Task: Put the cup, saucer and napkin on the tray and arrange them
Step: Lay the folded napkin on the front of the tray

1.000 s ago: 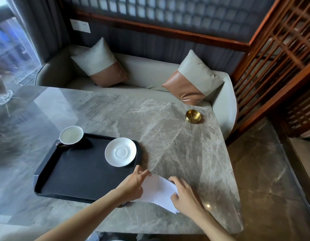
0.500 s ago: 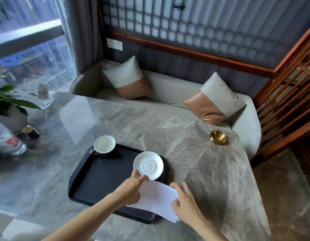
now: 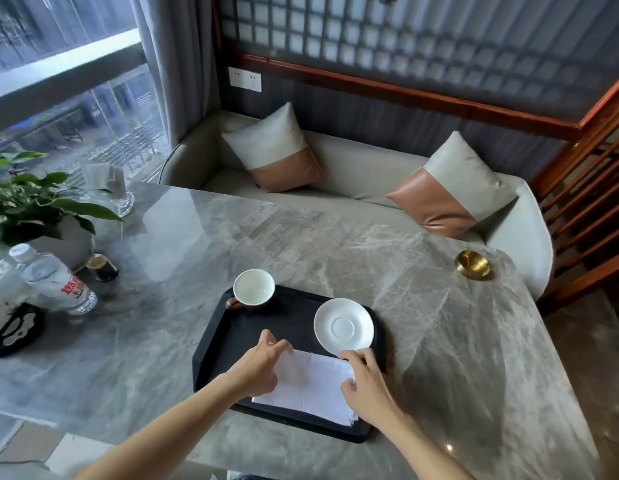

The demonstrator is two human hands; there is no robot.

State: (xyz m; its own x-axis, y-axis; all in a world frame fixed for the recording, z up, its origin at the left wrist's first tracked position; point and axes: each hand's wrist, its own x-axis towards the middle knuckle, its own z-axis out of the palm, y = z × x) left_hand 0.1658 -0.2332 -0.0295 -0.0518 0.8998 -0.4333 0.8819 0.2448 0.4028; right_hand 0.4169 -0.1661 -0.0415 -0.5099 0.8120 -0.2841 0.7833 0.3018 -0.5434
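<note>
A black tray [image 3: 218, 344] lies on the marble table. A white cup [image 3: 253, 287] with a brown handle stands in its far left corner. A white saucer [image 3: 343, 326] sits at its far right side. A white folded napkin [image 3: 311, 384] lies flat in the tray's near right part, just in front of the saucer. My left hand [image 3: 261, 367] pinches the napkin's left edge. My right hand [image 3: 365, 382] holds its right edge, fingers close to the saucer's rim.
A brass ashtray [image 3: 473, 265] sits at the table's far right. On the left are a water bottle [image 3: 53, 280], a potted plant [image 3: 27, 206], a small dark jar [image 3: 102, 267] and a black coaster-like object [image 3: 15, 329]. A sofa with two cushions lies beyond the table.
Both hands have carried the napkin from the table beside the tray onto the tray's near right part. The view has swung left, revealing the plant and bottle.
</note>
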